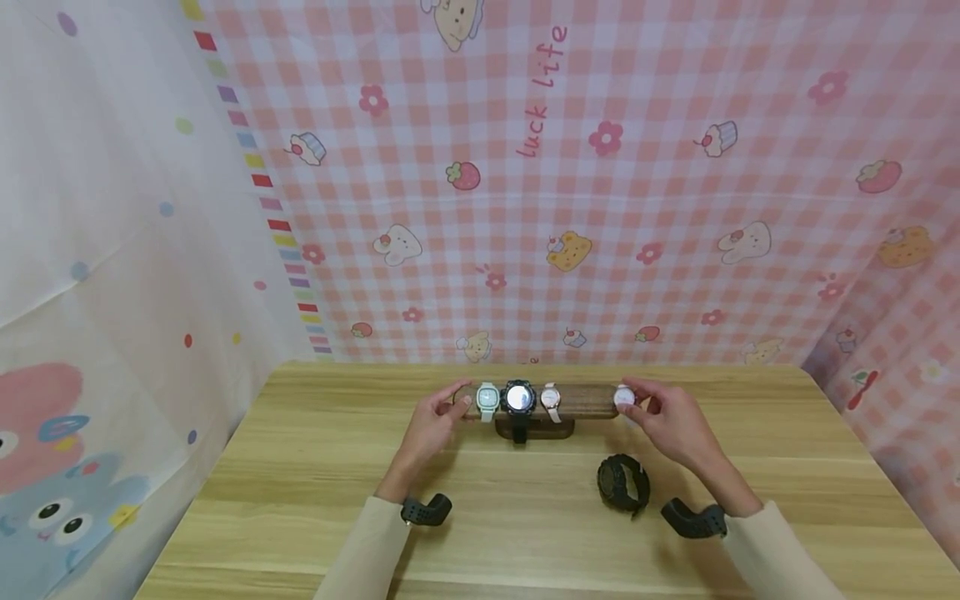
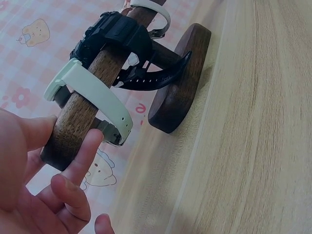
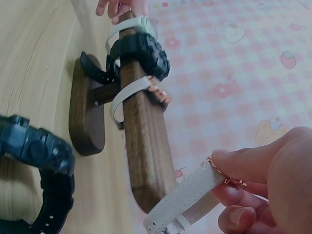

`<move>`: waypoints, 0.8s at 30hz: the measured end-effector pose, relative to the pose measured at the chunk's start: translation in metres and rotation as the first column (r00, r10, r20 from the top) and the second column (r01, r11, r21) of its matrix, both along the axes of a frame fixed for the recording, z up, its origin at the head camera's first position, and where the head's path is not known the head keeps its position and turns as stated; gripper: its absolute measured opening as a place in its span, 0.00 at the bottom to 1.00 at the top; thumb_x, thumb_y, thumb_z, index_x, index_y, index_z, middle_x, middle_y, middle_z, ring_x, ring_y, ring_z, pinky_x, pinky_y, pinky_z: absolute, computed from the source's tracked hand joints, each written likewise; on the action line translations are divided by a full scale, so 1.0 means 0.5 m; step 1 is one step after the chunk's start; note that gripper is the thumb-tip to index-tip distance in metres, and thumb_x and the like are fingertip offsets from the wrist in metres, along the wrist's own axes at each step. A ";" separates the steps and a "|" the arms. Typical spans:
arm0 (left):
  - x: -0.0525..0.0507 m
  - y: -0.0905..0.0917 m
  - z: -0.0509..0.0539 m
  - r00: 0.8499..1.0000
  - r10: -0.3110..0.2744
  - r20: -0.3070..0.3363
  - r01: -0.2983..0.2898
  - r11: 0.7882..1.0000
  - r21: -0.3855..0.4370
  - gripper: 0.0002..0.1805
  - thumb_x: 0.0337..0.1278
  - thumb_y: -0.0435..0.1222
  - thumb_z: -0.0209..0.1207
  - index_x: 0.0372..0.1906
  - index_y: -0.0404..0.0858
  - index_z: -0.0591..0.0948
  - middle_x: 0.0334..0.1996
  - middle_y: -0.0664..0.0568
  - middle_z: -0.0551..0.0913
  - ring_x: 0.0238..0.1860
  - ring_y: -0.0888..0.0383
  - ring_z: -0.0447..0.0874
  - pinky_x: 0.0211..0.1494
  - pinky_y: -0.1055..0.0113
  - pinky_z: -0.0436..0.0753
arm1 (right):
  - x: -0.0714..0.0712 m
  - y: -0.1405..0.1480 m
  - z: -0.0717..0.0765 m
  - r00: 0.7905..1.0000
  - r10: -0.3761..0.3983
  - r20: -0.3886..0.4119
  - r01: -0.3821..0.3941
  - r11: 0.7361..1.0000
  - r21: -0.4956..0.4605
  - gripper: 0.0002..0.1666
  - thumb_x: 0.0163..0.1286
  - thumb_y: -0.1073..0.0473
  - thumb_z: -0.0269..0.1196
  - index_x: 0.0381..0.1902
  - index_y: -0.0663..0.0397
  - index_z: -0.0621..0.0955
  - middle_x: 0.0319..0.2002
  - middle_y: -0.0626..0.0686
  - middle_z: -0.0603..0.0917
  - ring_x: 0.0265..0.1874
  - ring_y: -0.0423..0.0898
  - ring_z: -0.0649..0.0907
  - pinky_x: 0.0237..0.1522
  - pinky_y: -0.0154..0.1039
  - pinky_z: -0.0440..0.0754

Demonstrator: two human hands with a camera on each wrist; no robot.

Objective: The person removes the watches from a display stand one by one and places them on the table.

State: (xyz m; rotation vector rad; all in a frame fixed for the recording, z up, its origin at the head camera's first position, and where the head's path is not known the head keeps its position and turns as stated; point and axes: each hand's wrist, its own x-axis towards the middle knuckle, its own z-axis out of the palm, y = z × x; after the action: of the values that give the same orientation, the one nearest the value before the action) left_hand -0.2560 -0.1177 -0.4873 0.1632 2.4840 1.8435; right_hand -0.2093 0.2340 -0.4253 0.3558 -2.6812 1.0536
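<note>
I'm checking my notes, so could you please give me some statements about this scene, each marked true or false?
1. The left hand holds one end of the wooden bar. True.
2. No watch is being held. False: the right hand pinches a pale watch near the bar's other end.
3. On the bar, a black watch sits between a mint-green watch and a white-strapped watch. True.
4. Every black watch is on the bar. False: a second black watch lies on the table.
5. The background is plain blue. False: a pink-and-white checked cloth hangs behind the table.
</note>
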 end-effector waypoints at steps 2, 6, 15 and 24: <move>0.000 0.000 0.000 1.000 0.001 0.002 -0.001 1.000 -0.002 0.23 0.70 0.40 0.57 0.67 0.46 0.76 0.35 0.35 0.87 0.21 0.45 0.77 0.16 0.72 0.65 | 0.004 -0.004 0.005 1.000 0.006 0.002 -0.006 1.000 -0.001 0.23 0.64 0.66 0.68 0.56 0.67 0.81 0.34 0.55 0.85 0.20 0.40 0.72 0.19 0.33 0.68; -0.001 0.000 0.000 1.000 -0.001 0.005 0.001 1.000 0.002 0.22 0.70 0.40 0.57 0.66 0.48 0.77 0.35 0.36 0.87 0.17 0.53 0.73 0.16 0.72 0.65 | 0.012 -0.012 0.014 1.000 0.016 0.010 -0.015 1.000 -0.007 0.22 0.64 0.66 0.68 0.56 0.65 0.81 0.33 0.54 0.85 0.20 0.39 0.72 0.18 0.32 0.68; -0.002 -0.002 -0.004 1.000 0.000 -0.003 0.000 1.000 0.003 0.21 0.70 0.40 0.58 0.65 0.52 0.78 0.35 0.36 0.87 0.17 0.58 0.70 0.16 0.72 0.64 | 0.026 -0.026 0.027 0.999 0.036 0.030 -0.035 0.999 -0.013 0.21 0.64 0.64 0.68 0.56 0.62 0.82 0.33 0.52 0.84 0.20 0.39 0.72 0.19 0.33 0.68; -0.002 -0.001 -0.002 1.000 -0.001 -0.002 0.001 1.000 0.014 0.21 0.70 0.39 0.58 0.65 0.51 0.78 0.35 0.35 0.87 0.13 0.61 0.66 0.14 0.72 0.62 | 0.033 -0.051 0.025 0.996 0.090 0.007 -0.089 0.995 -0.038 0.21 0.61 0.65 0.71 0.53 0.65 0.84 0.31 0.50 0.84 0.18 0.36 0.70 0.17 0.31 0.67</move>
State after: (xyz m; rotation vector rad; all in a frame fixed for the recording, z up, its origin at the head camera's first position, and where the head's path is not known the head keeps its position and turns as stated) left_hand -0.2569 -0.1184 -0.4881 0.1668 2.4724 1.8619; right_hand -0.1926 0.2085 -0.4127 0.4696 -2.6713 1.1311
